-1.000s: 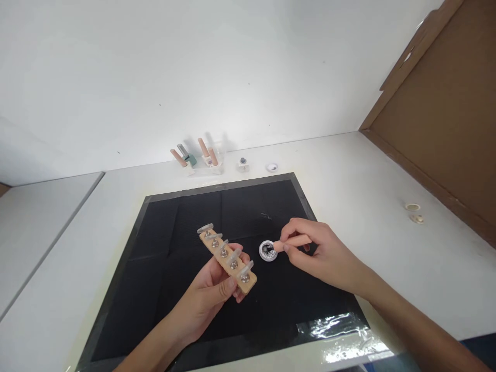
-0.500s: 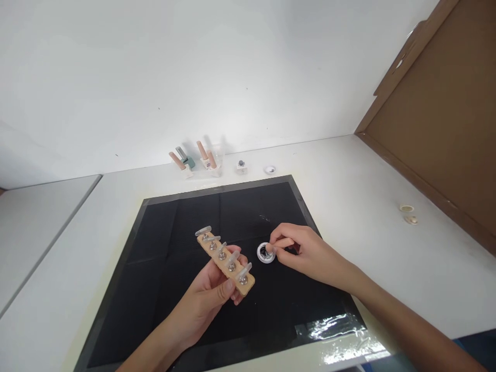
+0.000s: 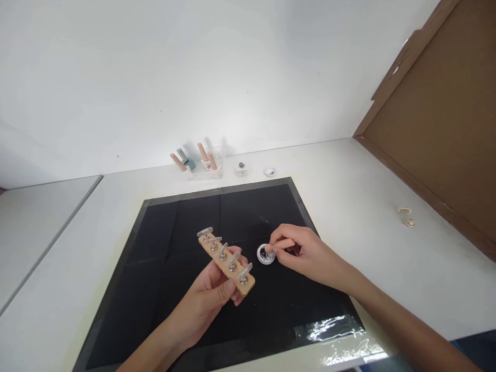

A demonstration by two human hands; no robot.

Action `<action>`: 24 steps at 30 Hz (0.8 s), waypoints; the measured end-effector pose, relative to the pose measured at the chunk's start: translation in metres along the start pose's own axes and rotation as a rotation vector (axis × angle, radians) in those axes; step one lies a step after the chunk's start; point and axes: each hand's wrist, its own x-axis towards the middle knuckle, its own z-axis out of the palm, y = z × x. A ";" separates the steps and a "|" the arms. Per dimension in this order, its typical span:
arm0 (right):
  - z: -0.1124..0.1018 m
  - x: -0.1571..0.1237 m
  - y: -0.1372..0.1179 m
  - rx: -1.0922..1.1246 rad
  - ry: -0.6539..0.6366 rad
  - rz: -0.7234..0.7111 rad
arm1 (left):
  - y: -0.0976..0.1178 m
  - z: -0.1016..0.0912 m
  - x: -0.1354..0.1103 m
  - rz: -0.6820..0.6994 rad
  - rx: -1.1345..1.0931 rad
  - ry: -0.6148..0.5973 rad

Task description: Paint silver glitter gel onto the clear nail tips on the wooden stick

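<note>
My left hand [image 3: 207,297] is closed around the lower end of a wooden nail practice stand [image 3: 248,285], holding it tilted above the black mat. Several clear false nails [image 3: 233,258] sit on round metal mounts along it. To the right, my right hand [image 3: 300,250] pinches a short peach-coloured applicator [image 3: 284,244]. Its rounded tip is at a small white-rimmed pot [image 3: 260,257] with dark and silvery contents. Whether the tip touches the contents, I cannot tell. The pot rests on the mat, close to my right fingertips.
Beyond the black mat [image 3: 155,268] stand several bottles with peach caps [image 3: 202,152] and one green bottle [image 3: 189,163]. A small jar [image 3: 242,168] and a white round lid [image 3: 270,171] are beside them. Two small cream-coloured pieces [image 3: 404,211] lie near the cardboard [image 3: 437,129] at right.
The camera view has shifted very slightly. Both hands keep their grips, and the applicator tip stays at the pot.
</note>
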 end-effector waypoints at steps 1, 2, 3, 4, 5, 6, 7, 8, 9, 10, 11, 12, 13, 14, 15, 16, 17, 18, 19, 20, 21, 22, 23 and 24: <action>0.000 0.000 0.000 -0.001 -0.002 0.001 | 0.000 0.000 0.000 -0.002 0.001 -0.002; -0.001 0.000 -0.001 -0.002 -0.005 0.004 | 0.000 0.000 0.000 -0.003 0.000 -0.005; -0.002 0.001 -0.001 0.002 -0.004 0.004 | 0.000 0.000 0.000 -0.003 -0.001 -0.006; -0.003 0.000 -0.002 0.014 0.004 0.003 | 0.001 0.001 0.000 -0.003 -0.004 -0.007; -0.004 0.000 -0.003 0.033 0.021 -0.005 | 0.001 0.001 0.000 -0.005 -0.006 -0.007; -0.006 -0.001 -0.004 0.057 0.049 -0.025 | 0.001 0.001 0.000 -0.007 -0.008 -0.008; -0.007 -0.003 -0.004 0.085 0.083 -0.060 | 0.001 0.001 0.000 -0.007 -0.010 -0.008; -0.008 -0.005 -0.005 0.112 0.115 -0.115 | 0.001 0.001 0.000 -0.005 -0.014 -0.009; -0.009 -0.008 -0.006 0.139 0.141 -0.189 | 0.001 0.001 0.000 -0.004 -0.017 -0.010; -0.009 -0.010 -0.007 0.166 0.156 -0.271 | 0.000 0.001 -0.001 0.003 -0.022 -0.010; -0.009 -0.012 -0.008 0.193 0.162 -0.354 | 0.000 0.001 -0.001 0.010 -0.025 -0.010; -0.008 -0.014 -0.009 0.218 0.160 -0.425 | -0.001 0.001 -0.001 0.016 -0.027 -0.012; -0.006 -0.016 -0.010 0.238 0.152 -0.484 | -0.001 0.001 0.000 0.021 -0.026 -0.016; -0.005 -0.017 -0.012 0.250 0.141 -0.530 | -0.001 0.001 0.000 0.024 -0.024 -0.021; -0.003 -0.017 -0.014 0.253 0.127 -0.558 | -0.002 0.000 0.000 0.025 -0.022 -0.024; -0.001 -0.016 -0.016 0.247 0.116 -0.576 | -0.002 0.000 0.000 0.024 -0.021 -0.027; 0.000 -0.016 -0.017 0.237 0.107 -0.587 | -0.002 0.000 0.001 0.021 -0.020 -0.030; 0.001 -0.015 -0.018 0.223 0.097 -0.590 | -0.002 0.000 0.001 0.019 -0.019 -0.033; 0.002 -0.014 -0.019 0.207 0.089 -0.588 | -0.002 0.000 0.002 0.017 -0.018 -0.035; 0.002 -0.013 -0.019 0.191 0.084 -0.581 | -0.001 0.000 0.002 0.017 -0.017 -0.034; 0.002 -0.013 -0.019 0.175 0.088 -0.572 | -0.001 0.000 0.002 0.019 -0.017 -0.036; 0.002 -0.013 -0.018 0.159 0.095 -0.560 | -0.001 0.000 0.002 0.023 -0.016 -0.036; 0.002 -0.013 -0.017 0.148 0.103 -0.547 | -0.002 0.001 0.002 0.026 -0.016 -0.035; 0.002 -0.014 -0.016 0.145 0.117 -0.537 | -0.002 0.001 0.002 0.029 -0.016 -0.034</action>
